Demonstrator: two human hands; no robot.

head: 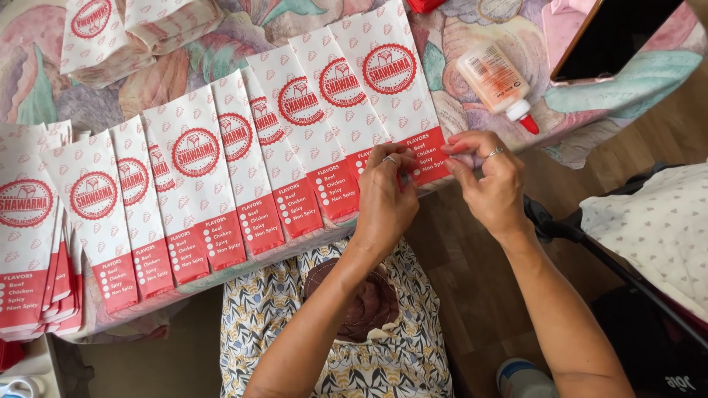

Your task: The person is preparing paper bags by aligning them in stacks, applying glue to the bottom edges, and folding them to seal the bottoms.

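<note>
Several white paper bags with red round emblems and red bottom bands lie overlapped in a row (243, 155) along the table's near edge. My left hand (383, 199) and my right hand (487, 180) both pinch the red bottom end of the rightmost bag (391, 81), fingertips pressing its lower edge at the table's rim. Each hand wears a ring.
A glue bottle with a red cap (498, 81) lies on the floral tablecloth (450, 44) right of the bags. A dark tablet (619, 33) sits at the top right. More bags are stacked at the top left (133, 29) and far left (29, 221). A dotted cloth (664, 228) lies on the right.
</note>
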